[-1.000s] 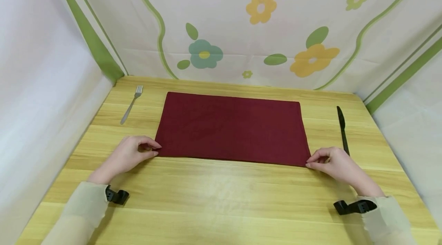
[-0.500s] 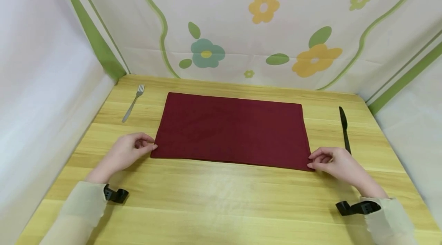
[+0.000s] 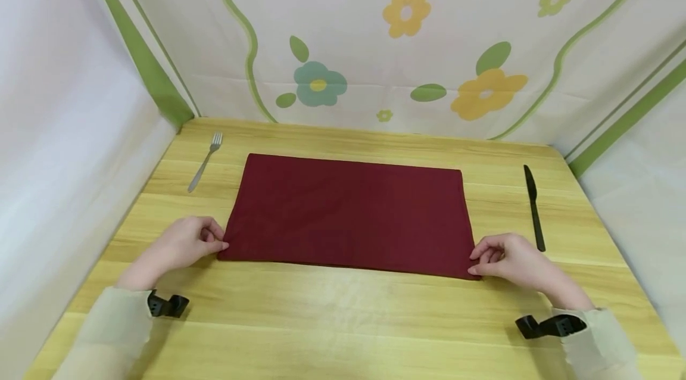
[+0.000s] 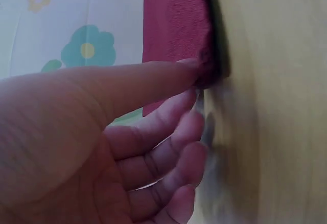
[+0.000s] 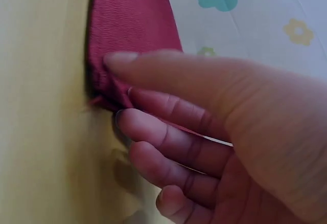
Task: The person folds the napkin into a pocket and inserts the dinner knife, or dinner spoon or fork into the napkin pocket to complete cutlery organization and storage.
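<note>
The cloth (image 3: 348,216) looks matt and finely textured, the wood-grained table (image 3: 332,323) glossy.

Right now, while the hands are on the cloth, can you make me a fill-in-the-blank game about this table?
1. The number of hands pinching the dark red cloth is ____.
2. The hand closer to the silver fork is the person's ____ one.
3. The utensil beside the right hand is a black ____.
4. The fork's tines point ____ the person.

Missing words: two; left; knife; away from.
</note>
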{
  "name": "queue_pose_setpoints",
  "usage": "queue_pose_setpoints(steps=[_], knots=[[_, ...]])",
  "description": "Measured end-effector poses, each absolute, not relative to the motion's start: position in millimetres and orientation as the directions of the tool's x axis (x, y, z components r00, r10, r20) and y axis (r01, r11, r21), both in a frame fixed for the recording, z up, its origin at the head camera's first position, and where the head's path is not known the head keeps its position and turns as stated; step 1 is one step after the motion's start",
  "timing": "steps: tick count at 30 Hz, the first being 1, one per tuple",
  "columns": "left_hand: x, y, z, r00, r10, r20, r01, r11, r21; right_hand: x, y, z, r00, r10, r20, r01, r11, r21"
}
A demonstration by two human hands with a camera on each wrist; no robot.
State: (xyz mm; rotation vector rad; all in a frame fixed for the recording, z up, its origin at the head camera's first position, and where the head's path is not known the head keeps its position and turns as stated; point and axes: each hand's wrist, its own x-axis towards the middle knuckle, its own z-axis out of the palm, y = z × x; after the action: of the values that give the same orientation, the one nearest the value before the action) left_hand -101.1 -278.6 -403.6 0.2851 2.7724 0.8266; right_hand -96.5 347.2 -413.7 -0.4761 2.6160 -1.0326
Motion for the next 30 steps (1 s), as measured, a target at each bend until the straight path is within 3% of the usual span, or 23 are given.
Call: queue_pose_setpoints(steps=[7, 11, 18, 30], knots=[[-142.9, -275.1, -390.3, -0.983, 0.175, 0.053, 0.171, 0.784, 0.596, -136.0, 349.3, -396.7, -0.959, -0.273, 0.079, -0.26, 0.732, -0.629], [-184.8, -267.9, -388.8, -0.977, 0.169, 0.13, 0.213, 0.777, 0.592, -171.9, 348.3, -389.2, -0.979, -0.183, 0.092, -0.197, 0.715, -0.671], [-234.5, -253.9, -405.2, -0.979, 0.182, 0.088, 0.196, 0.741, 0.642, -220.4, 346.4, -402.7, -0.99, -0.133, 0.047, -0.132, 0.756, -0.641], [-260.8, -248.9, -423.8, -0.99, 0.136, 0.024, 0.122, 0.778, 0.616, -249.2, 338.1, -426.3, -0.988, -0.156, 0.005, -0.13, 0.803, -0.581]])
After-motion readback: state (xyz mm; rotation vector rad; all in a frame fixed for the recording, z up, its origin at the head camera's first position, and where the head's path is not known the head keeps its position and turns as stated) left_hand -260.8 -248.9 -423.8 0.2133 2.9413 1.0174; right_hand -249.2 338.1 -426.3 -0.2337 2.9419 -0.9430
